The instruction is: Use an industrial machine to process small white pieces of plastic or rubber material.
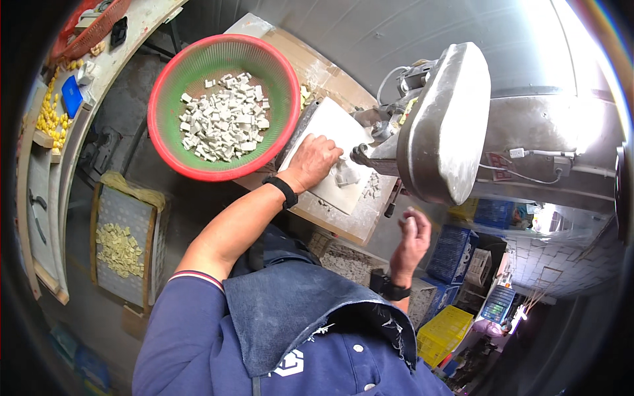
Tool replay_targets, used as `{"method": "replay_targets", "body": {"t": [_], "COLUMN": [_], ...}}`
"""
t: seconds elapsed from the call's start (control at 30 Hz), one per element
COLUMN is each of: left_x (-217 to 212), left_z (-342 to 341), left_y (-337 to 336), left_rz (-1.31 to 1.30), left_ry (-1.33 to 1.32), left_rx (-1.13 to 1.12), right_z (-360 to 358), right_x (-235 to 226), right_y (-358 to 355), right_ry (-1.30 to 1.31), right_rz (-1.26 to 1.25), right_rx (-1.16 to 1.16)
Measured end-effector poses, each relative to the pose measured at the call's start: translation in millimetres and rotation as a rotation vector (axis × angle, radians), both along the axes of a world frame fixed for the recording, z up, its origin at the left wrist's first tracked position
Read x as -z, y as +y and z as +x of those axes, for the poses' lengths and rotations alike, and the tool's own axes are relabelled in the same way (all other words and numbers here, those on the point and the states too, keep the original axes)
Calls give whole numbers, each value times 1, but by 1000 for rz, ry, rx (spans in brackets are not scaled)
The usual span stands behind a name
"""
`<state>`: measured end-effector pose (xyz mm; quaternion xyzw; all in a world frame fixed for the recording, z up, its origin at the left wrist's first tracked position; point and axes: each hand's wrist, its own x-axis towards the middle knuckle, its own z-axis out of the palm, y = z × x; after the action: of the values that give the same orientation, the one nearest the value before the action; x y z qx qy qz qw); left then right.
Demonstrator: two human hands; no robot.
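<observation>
Two bare hands are at work beside a grey metal machine (444, 125) dusted with white powder. The left hand (314, 162) lies palm down on a pale slab (330, 125) that rests on a board table (343, 221), its fingers (330, 155) stretched narrow and close together, pressing on a small grey piece (345, 175) that sits right at the nose of the machine. A black band (284, 191) circles that wrist. Just right of the piece, a few loose grey bits (372, 186) lie on the slab near its edge. The right hand (412, 239) is raised nearer the body, below the machine and clear of the table, with its fingers curled in toward the palm; whether it holds anything cannot be told from here. It wears a black watch (389, 288) on the wrist. Left of the slab and touching its edge stands a round basket (173, 148) with a red rim and green mesh, holding a heap of small grey-white blocks (226, 117). Far left, a curved shelf carries yellow pieces (50, 115), and lower on the left a wire tray (122, 247) bears more pale yellow pieces. Blue and yellow crates (449, 254) stand at the lower right, well apart from the hands.
</observation>
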<state>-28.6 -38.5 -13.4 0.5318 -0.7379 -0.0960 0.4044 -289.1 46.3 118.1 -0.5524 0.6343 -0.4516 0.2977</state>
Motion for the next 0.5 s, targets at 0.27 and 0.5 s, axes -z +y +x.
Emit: {"method": "replay_targets", "body": {"t": [0.27,0.5], "left_x": [4,4], "left_z": [-1,-1], "left_y": [0,1], "left_rz": [-19,-14], "left_ry": [26,0], "left_rx": [-8,-22], "right_z": [16,-7], "right_x": [-57,-56], "right_y": [-78,-109], "right_ry": [-422,-203], "right_rz": [-229,-212], "right_rx": [-127,-334]}}
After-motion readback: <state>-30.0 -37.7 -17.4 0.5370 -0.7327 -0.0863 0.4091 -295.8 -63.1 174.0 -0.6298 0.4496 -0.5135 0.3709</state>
